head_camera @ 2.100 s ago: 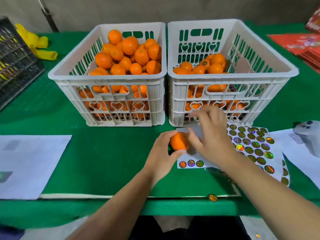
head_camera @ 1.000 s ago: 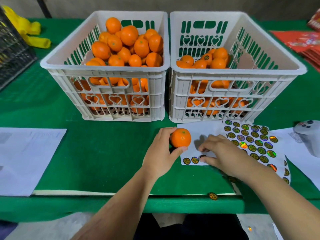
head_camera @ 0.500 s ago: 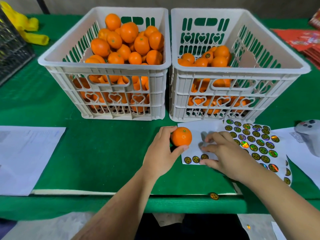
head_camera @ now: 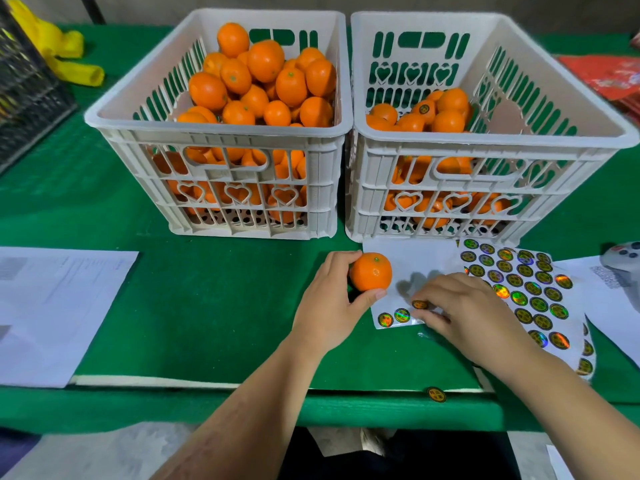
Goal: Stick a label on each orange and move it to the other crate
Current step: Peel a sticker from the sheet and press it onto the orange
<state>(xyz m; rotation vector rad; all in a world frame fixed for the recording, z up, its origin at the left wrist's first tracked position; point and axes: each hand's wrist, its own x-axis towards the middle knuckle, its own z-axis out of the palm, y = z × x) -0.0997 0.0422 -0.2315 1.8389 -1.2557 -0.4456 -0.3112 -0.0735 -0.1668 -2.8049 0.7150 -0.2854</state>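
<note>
Green table (head_camera: 207, 306): left hand (head_camera: 329, 306) grips the orange (head_camera: 370, 271) while right hand (head_camera: 460, 306) pinches a label (head_camera: 420, 304) (peel slowly, press it flat on the near skin).

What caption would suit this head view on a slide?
Left hand holds an orange while right hand peels a label from the sheet.

— How many crates (head_camera: 221, 133) stand on the counter (head_camera: 194, 306)?
— Two white ones; two hands (head_camera: 325, 313) are in view, and one orange (head_camera: 370, 271) sits outside
— Loose labels (head_camera: 435, 394)?
— One at the counter's edge
</note>
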